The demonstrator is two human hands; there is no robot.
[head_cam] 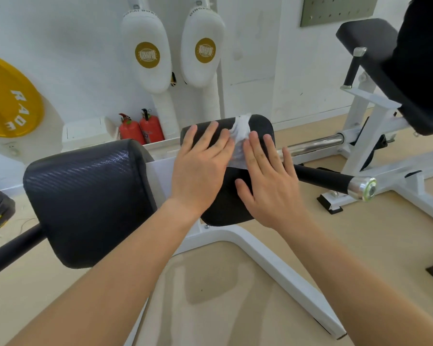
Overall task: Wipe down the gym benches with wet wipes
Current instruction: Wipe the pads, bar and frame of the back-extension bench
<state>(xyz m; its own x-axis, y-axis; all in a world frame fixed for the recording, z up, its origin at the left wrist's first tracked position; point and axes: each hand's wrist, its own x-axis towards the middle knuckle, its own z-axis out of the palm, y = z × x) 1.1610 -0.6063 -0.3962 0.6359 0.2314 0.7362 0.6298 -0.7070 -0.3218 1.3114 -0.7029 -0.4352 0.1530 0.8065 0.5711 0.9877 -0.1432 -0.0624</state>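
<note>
**A:** Gym room, white wall (60, 33), beige floor (360, 245). Where's the wipe?

**B:** The wet wipe (240, 138) lies crumpled on the far part of the right bench pad (225, 208), caught under both hands.

**A:** Gripped?

**B:** No. The left hand (200, 166) and right hand (270, 186) lie flat, fingers (210, 136) straight and spread, pressing it down. That's probably for full contact while rubbing. The left bench pad (85, 201) has no hand on it.
</note>
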